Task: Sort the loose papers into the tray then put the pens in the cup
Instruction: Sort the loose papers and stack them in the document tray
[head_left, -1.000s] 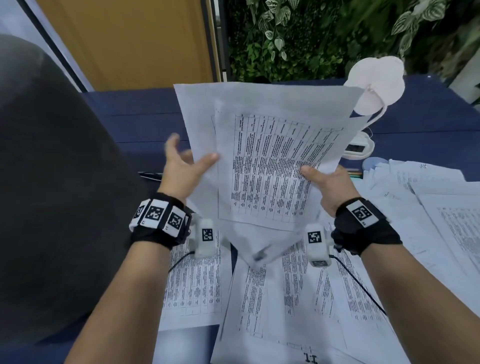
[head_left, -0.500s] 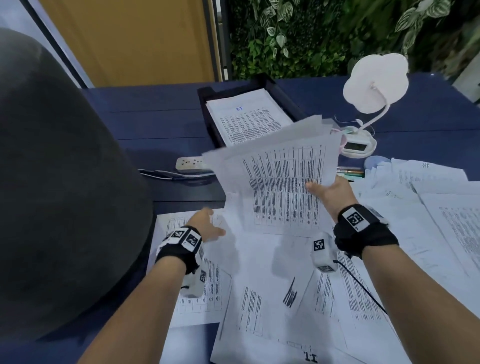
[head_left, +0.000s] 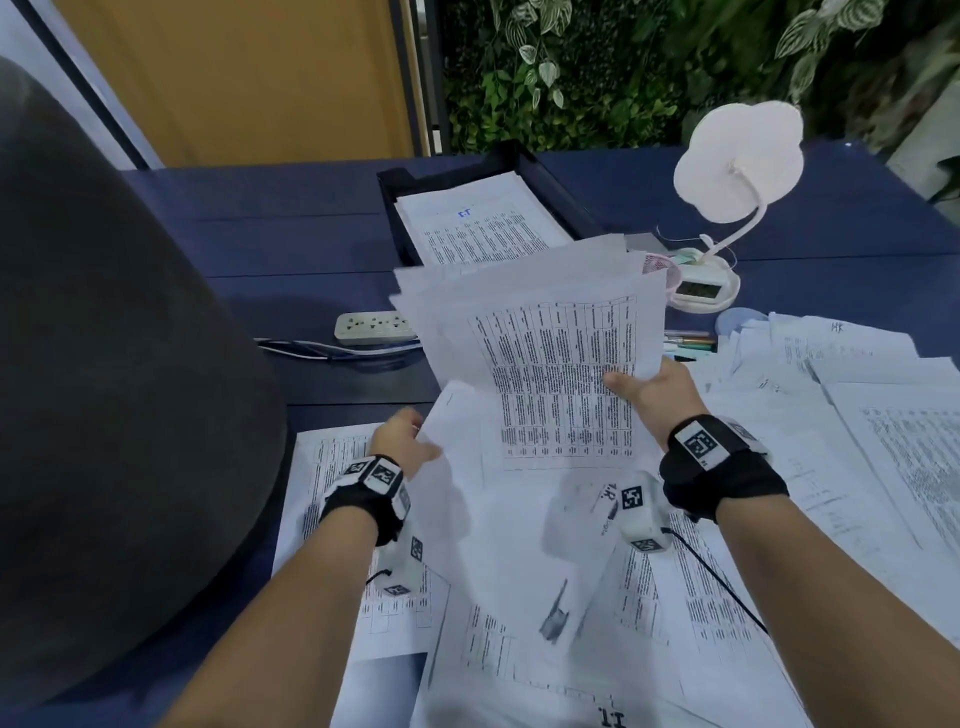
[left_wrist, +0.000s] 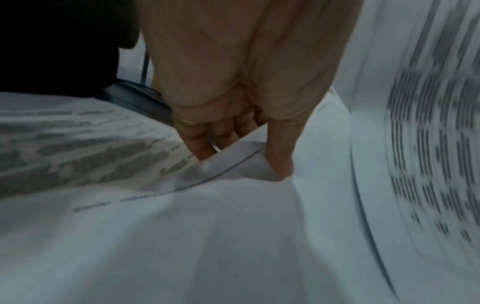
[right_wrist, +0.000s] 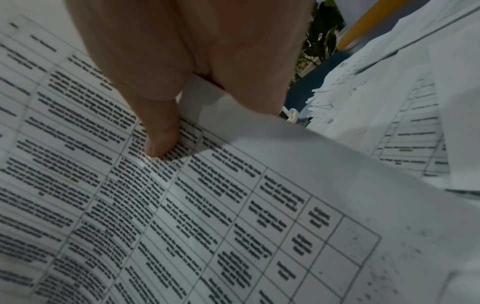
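So I'm holding a fanned sheaf of white printed sheets with tables on them (head_left: 545, 364) in my right hand (head_left: 657, 387) — thumb pressed on the top page, fingers hidden underneath, so that grip is a pinch on the near right corner of the bundle. Holding it by one corner is probably why the pages splay out and sag away from the grip; it leaves my other hand free to collect more.

My left hand (head_left: 402, 441) is down low, thumb and fingers pinching up the lifted corner of a loose white sheet (left_wrist: 228, 162) from the scattered printed papers (head_left: 519, 597) on the dark blue surface (head_left: 260, 249). The wrist view is blurry but the pinch is clear enough.

The black rectangular paper tray (head_left: 400, 182) sits beyond the right grip, already holding a neat stack. I'd say the paper part is midway — lots of sheets still lie under and to the right of both grips.

Room-wise, the path from grip to tray looks open. Just right of the sheaf's far edge stand a pink mesh cup (head_left: 657, 265) and a white cloud-shaped desk lamp (head_left: 737, 161), so a floppy corner could brush them. The coloured pens (head_left: 691, 343) lie just past the right grip, beside the sheaf's right edge. A white power strip (head_left: 371, 327) sits beyond the left grip.
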